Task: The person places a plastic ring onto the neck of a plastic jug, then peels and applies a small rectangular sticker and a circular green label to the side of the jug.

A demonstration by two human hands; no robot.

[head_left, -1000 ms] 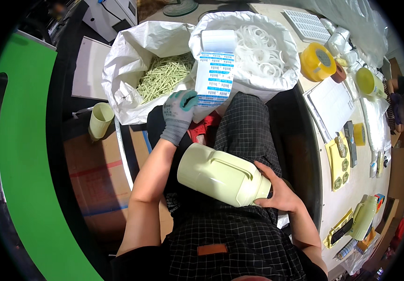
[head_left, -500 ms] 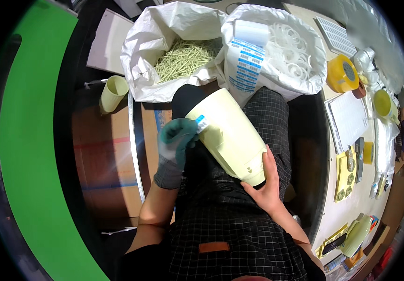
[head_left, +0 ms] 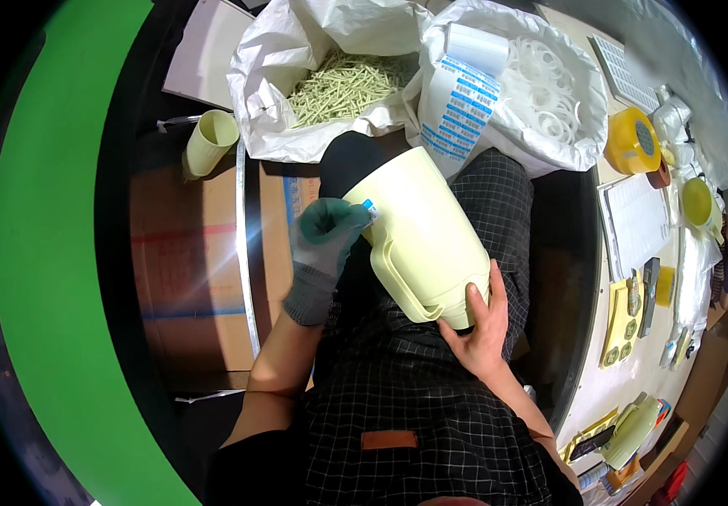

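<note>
The left fingers (head_left: 350, 221) partly hide the blue-and-white label (head_left: 370, 206).

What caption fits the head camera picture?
Gloved left hand holds a sticker at a yellow jug; bare right hand grips the jug.

Two white sacks (head_left: 263, 105) wall off the far side of the cream jug (head_left: 431, 228); a gap runs between right thigh (head_left: 501, 211) and bench (head_left: 593, 390), while room opens leftward above a cardboard box (head_left: 183, 240).

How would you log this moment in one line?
left hand: gloved, pinching small label at cream jug's side; right hand: bare, holding jug's narrow end; handle: on left side
</note>
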